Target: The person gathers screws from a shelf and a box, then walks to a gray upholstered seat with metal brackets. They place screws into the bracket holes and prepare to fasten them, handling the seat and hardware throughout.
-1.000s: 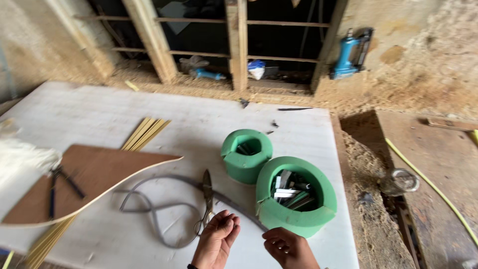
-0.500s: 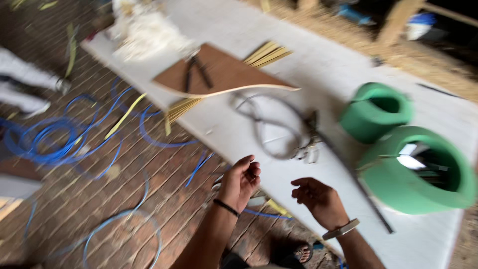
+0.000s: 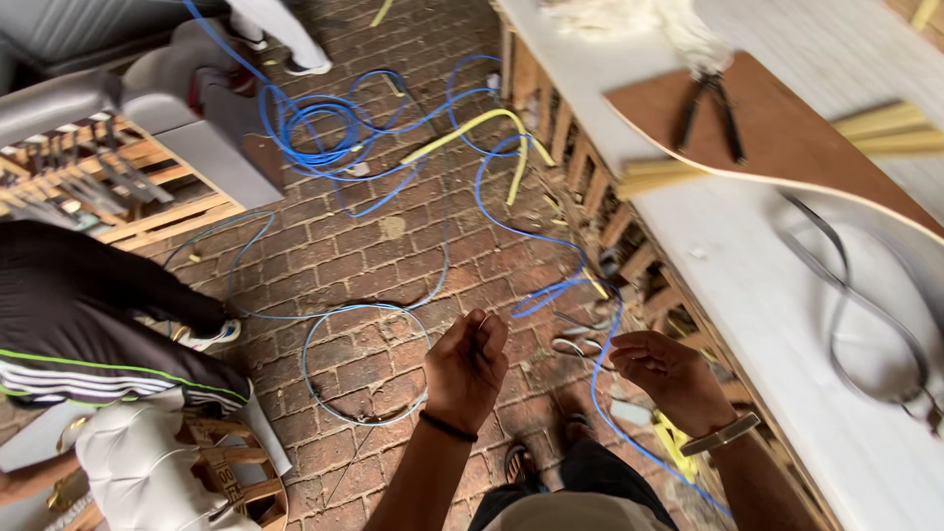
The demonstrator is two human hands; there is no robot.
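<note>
My left hand [image 3: 467, 366] hovers over the brick floor with its fingertips pinched together, and a thin bit of wire [image 3: 483, 319] seems to poke out above them. My right hand [image 3: 667, 376] is a short way to the right, palm up with fingers curled, a metal bracelet on the wrist. Whether it holds anything is unclear. A blue cable [image 3: 324, 133] lies in loops across the floor, and one strand runs down under my right hand.
A white table [image 3: 787, 324] runs along the right, bearing a curved brown board [image 3: 787, 147], pliers [image 3: 713, 103], yellow strips [image 3: 885, 126] and a grey strap loop [image 3: 855, 315]. A yellow cable [image 3: 472, 126] crosses the floor. Another person's black-trousered leg [image 3: 98, 315] is at left, beside upholstered furniture [image 3: 147, 462].
My view has swung left and down from the tabletop to the brick floor. The green rolls have left the view. Both hands now hang beside the table edge, over the floor.
</note>
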